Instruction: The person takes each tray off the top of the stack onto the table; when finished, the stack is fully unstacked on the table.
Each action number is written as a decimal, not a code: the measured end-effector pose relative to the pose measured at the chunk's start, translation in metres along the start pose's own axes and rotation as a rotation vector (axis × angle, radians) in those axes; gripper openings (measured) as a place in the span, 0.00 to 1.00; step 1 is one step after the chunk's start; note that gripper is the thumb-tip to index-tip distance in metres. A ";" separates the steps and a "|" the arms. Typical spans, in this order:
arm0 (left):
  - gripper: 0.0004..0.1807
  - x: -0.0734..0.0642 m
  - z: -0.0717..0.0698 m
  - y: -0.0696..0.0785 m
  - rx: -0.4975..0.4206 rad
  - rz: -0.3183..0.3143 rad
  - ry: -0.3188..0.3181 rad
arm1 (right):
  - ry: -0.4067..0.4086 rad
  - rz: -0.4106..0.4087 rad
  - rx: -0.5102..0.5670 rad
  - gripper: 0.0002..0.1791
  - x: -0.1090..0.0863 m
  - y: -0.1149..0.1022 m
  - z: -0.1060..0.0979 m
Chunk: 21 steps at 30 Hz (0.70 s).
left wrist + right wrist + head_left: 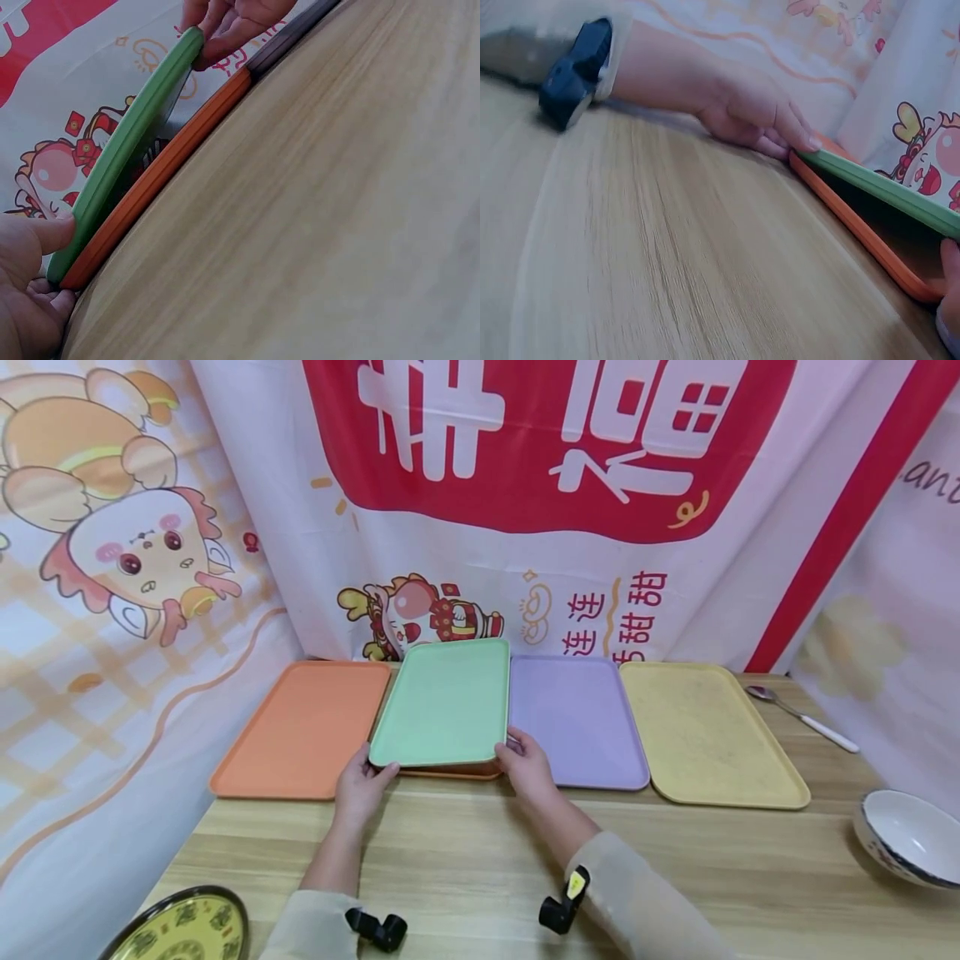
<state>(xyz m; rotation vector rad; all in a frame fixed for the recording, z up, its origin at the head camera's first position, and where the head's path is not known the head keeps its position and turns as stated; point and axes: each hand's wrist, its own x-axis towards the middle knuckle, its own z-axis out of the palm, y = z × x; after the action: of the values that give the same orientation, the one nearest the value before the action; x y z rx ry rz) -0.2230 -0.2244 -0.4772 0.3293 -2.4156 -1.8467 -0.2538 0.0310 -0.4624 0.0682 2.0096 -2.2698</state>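
Both hands hold a light green tray (pixel 446 702) by its near corners, over a second orange tray (pixel 450 771) that shows as a thin rim beneath it. My left hand (pixel 360 789) pinches the near left corner, its thumb along the edge; there the green tray sits close to the orange rim (pixel 161 176). At the near right corner, my right hand (pixel 527 767) grips the green tray's edge, and the left wrist view shows that corner raised, with a gap above the orange tray. Part of the right hand (pixel 951 300) appears at the right wrist view's edge.
An orange tray (pixel 300 731) lies to the left; a purple tray (pixel 577 722) and a yellow tray (pixel 708 735) lie to the right. Farther right are a spoon (pixel 806 720) and a white bowl (pixel 911 839). A patterned yellow plate (pixel 183 931) stands front left. Printed cloth (pixel 450 552) hangs behind.
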 end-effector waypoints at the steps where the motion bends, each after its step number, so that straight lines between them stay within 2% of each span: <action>1: 0.44 0.000 0.000 0.000 0.000 -0.001 0.000 | -0.021 0.022 0.075 0.31 0.000 0.000 0.001; 3: 0.44 0.000 0.000 0.000 -0.004 0.002 0.002 | -0.066 0.064 0.167 0.34 0.000 0.001 0.003; 6: 0.44 0.000 0.000 0.000 -0.002 0.006 0.003 | -0.119 0.100 0.188 0.38 0.000 0.002 0.003; 14: 0.46 -0.001 0.001 -0.001 -0.011 0.009 -0.025 | -0.081 0.093 0.168 0.40 0.000 -0.003 -0.007; 21: 0.46 0.000 0.000 0.000 -0.009 -0.006 -0.016 | -0.067 0.073 0.201 0.40 -0.004 -0.015 -0.026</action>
<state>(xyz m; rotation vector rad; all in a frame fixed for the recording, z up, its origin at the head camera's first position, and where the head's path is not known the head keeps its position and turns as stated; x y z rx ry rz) -0.2226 -0.2239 -0.4769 0.3219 -2.4186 -1.8691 -0.2528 0.0584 -0.4504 0.0792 1.7133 -2.3855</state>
